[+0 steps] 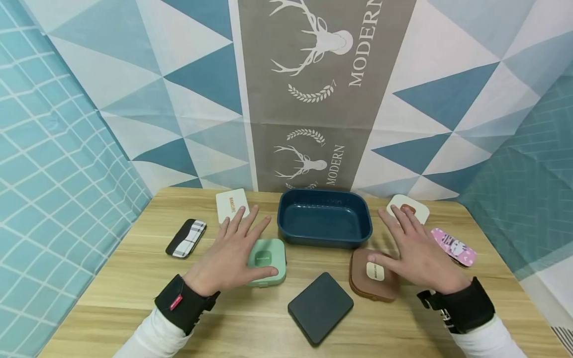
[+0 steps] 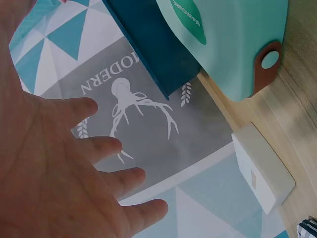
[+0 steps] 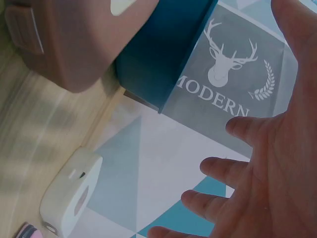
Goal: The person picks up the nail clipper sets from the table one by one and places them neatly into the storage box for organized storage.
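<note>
My left hand (image 1: 230, 258) is spread with straight fingers, holding nothing, beside and partly over a mint green case (image 1: 276, 252) marked MANICURE. In the left wrist view the green case (image 2: 233, 39) shows a brown snap strap, apart from the palm. My right hand (image 1: 418, 256), likewise spread, hovers by a brown zip-like rounded case (image 1: 369, 288) with a cream label. The right wrist view has this brown case (image 3: 74, 39) clear of the fingers. Between the hands stands a dark blue rectangular bin (image 1: 324, 242). Nearer me lies a flat black rectangular object (image 1: 320, 308).
Behind my left fingertips lies a white MANICURE case (image 1: 229, 201); left of it, a black-and-plaid case (image 1: 187, 238). Past my right fingers sit a white rounded case (image 1: 421, 213) and a pink patterned case (image 1: 456, 247). Patterned cloth (image 1: 201, 99) hangs behind the wooden table (image 1: 250, 328).
</note>
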A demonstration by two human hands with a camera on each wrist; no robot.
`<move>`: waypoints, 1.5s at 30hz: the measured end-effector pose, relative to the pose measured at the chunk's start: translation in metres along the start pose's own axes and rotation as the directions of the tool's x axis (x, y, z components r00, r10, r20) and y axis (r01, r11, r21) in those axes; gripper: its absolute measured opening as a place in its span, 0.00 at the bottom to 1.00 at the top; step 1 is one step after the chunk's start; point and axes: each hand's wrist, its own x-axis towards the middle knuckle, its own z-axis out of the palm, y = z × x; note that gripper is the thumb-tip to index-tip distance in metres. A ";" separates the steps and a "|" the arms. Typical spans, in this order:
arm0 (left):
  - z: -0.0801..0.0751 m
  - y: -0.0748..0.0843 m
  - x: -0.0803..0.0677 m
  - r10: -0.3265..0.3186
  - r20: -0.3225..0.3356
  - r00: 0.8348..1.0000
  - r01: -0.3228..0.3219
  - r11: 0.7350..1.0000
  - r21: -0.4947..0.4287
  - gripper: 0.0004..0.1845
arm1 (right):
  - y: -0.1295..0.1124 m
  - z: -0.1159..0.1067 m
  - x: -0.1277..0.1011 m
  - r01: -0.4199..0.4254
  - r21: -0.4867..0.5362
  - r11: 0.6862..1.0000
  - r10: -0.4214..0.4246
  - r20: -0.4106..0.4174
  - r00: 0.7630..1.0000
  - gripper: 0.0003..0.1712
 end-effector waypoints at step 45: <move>-0.004 0.017 -0.006 0.125 -0.049 0.991 -0.131 0.983 -0.127 0.52 | 0.061 -0.016 0.037 -0.097 0.051 0.994 0.092 0.087 0.992 0.58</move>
